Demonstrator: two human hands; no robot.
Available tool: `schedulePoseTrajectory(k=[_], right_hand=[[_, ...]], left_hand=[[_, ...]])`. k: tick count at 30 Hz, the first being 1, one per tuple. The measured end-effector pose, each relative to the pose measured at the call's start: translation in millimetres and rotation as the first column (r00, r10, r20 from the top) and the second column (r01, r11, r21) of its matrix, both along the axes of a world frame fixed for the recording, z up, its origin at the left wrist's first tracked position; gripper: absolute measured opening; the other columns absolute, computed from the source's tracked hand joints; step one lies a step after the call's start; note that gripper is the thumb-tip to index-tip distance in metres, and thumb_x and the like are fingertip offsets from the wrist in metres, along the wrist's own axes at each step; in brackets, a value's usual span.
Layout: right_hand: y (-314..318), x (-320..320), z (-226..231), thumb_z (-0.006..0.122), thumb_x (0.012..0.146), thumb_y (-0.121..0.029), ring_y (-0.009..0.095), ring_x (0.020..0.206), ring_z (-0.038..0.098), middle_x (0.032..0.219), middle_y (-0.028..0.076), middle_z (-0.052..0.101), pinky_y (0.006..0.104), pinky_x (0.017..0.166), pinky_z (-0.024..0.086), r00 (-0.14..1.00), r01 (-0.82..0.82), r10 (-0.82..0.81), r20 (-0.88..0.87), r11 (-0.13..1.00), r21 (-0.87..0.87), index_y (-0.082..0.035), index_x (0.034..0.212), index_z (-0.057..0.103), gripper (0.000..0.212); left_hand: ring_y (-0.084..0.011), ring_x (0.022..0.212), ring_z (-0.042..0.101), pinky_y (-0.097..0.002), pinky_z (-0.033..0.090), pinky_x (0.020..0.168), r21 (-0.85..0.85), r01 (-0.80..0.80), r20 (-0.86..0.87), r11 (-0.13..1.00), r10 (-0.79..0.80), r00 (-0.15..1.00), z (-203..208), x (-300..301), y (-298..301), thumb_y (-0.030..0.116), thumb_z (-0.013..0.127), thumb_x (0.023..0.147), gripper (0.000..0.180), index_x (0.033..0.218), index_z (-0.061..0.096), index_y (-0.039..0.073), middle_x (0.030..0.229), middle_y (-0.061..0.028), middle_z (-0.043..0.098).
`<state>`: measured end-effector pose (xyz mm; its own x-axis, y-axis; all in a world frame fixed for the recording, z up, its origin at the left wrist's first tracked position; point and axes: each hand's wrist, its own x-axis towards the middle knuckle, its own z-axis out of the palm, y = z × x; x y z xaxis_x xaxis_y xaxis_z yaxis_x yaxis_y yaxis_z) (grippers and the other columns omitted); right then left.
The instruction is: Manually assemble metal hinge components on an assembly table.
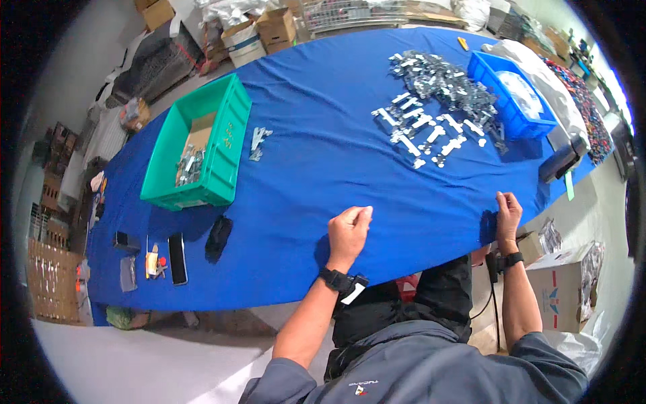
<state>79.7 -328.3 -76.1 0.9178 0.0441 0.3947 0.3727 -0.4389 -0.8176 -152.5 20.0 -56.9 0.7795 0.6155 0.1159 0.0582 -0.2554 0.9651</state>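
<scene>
In the head view, the left hand [348, 237] and right hand [509, 215] had curled fingers; whether either grip was clenched on anything, I could not tell. Small, strip-like parts [444, 82] lay in a tangled, glossy heap beside a blue plastic bin [531, 129], on the wrinkled, cloth-covered surface [303, 161].

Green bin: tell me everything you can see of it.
The green bin looks like rigid plastic: rectangular, open-topped, with small orange-brown marks on its right wall. It stands upright on the left part of the blue cloth. Small metallic-looking parts lie inside toward its near end; a brown, cardboard-like surface shows beyond them. Neither the left hand nor the right hand touches it.
</scene>
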Motion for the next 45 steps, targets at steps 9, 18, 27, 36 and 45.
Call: schedulePoseTrajectory(k=[9, 18, 27, 36, 45], right_hand=[[4.2, -7.8, 11.7, 0.065, 0.097, -0.017, 0.005, 0.065, 0.037, 0.067, -0.005, 0.045, 0.0247, 0.055, 0.031, 0.998, 0.030, -0.029, -0.055, 0.999, 0.029, -0.001, 0.075, 0.057, 0.028], [8.4, -14.4, 15.6, 0.064, 0.098, -0.017, 0.005, 0.067, 0.041, 0.069, -0.005, 0.048, 0.0236, 0.059, 0.034, 0.999, 0.038, -0.037, -0.032, 0.999, 0.016, 0.000, 0.076, 0.057, 0.028], [7.7, -15.5, 14.1, 0.066, 0.097, -0.018, 0.006, 0.065, 0.041, 0.067, -0.003, 0.047, 0.0253, 0.057, 0.036, 0.998, 0.057, -0.057, -0.032, 0.998, -0.011, 0.000, 0.078, 0.057, 0.027], [18.1, -15.0, 58.0, 0.049, 0.097, -0.012, 0.006, 0.065, 0.041, 0.071, -0.004, 0.044, 0.0239, 0.059, 0.036, 0.927, -0.023, 0.061, -0.371, 0.994, 0.107, 0.001, 0.114, 0.063, 0.025], [194.8, 24.2, 128.8, 0.048, 0.107, -0.026, 0.003, 0.051, 0.038, 0.062, -0.008, 0.042, 0.0202, 0.046, 0.031, 0.673, -0.416, 0.718, -0.176, 0.565, 0.713, -0.003, 0.125, 0.063, 0.033]], left_hand=[[-0.0097, 0.062, 0.066, -0.0253, 0.052, 0.057, 0.097, -0.031, 0.032, 0.995, 0.028, 0.999, -7.6, 0.5, -0.9, 0.020, 0.067, 0.096, 0.025, 0.088, 0.073, -0.002, 0.074, -0.0070, 0.072], [-0.0110, 0.060, 0.065, -0.0267, 0.050, 0.056, -0.017, -0.053, 0.011, 0.998, 0.053, 0.999, 3.9, 0.2, -4.3, 0.021, 0.068, 0.095, 0.025, 0.087, 0.071, -0.002, 0.071, -0.0063, 0.070], [-0.0082, 0.066, 0.064, -0.0227, 0.051, 0.059, -0.079, -0.051, -0.050, 0.996, 0.048, 0.998, 3.3, -5.5, -3.2, 0.024, 0.065, 0.098, 0.026, 0.096, 0.073, -0.001, 0.081, -0.0063, 0.072], [-0.0122, 0.076, 0.067, -0.0243, 0.054, 0.064, -0.373, 0.025, -0.077, 0.927, -0.058, 0.995, 37.7, 13.5, 15.9, 0.016, 0.068, 0.095, 0.022, 0.110, 0.069, 0.000, 0.092, -0.0070, 0.071], [-0.0043, 0.070, 0.056, -0.0226, 0.048, 0.061, 0.045, 0.248, -0.009, 0.968, -0.248, 0.969, 60.3, 144.7, 13.5, 0.007, 0.068, 0.092, 0.020, 0.112, 0.068, 0.003, 0.080, 0.0012, 0.065]])
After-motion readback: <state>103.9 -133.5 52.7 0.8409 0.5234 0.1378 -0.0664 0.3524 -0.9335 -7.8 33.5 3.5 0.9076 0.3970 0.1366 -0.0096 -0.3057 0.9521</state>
